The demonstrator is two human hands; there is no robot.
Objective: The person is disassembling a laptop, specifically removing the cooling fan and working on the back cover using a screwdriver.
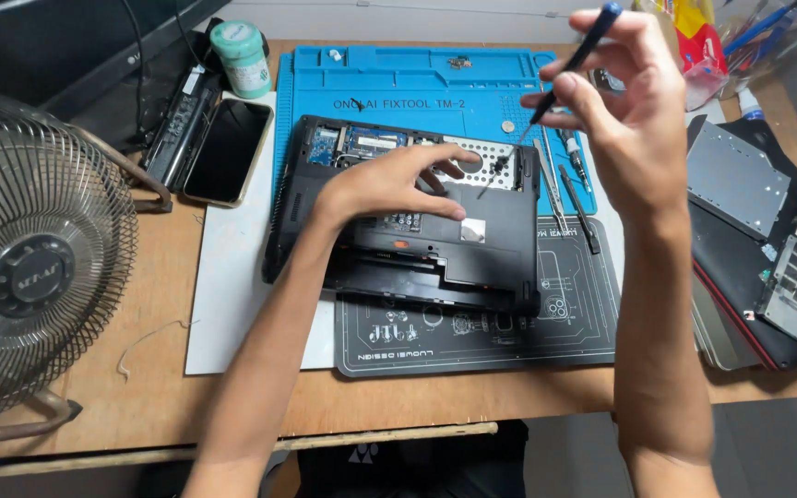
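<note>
We have an upturned black laptop (pixel 417 231) lying on a blue repair mat (pixel 417 78), its near edge overlapping a dark grey mat (pixel 472 337), both on the wooden tabletop (pixel 159 277). Part of the bottom cover is off: a circuit board shows at the far left of the opening and a perforated metal plate at the far right.

Left hand (pixel 389 180): palm down on the laptop base, fingers (pixel 435 159) spread flat and closed on nothing. It reads as bracing the chassis.

Right hand (pixel 624 101): raised above the laptop's far right corner, fingers pinched around the handle of a slim black screwdriver (pixel 560 78) with a blue cap. The shaft slopes down and left; the tip sits at or just over the perforated plate. We cannot tell whether it touches a screw.

Judgement: we are in the screw-work step on the open underside, driver being set to a fastener near the plate. The next move calls for seating the tip squarely in the screw head before turning, with the left hand keeping the base from sliding on the mats.

Nearby: tweezers and spare drivers (pixel 569 189) just right of the laptop, a removed metal panel (pixel 735 175) further right, a phone (pixel 228 149) face up to the left, a small green-lidded jar (pixel 242 57), and a wire-guard fan (pixel 34 267) at far left.
</note>
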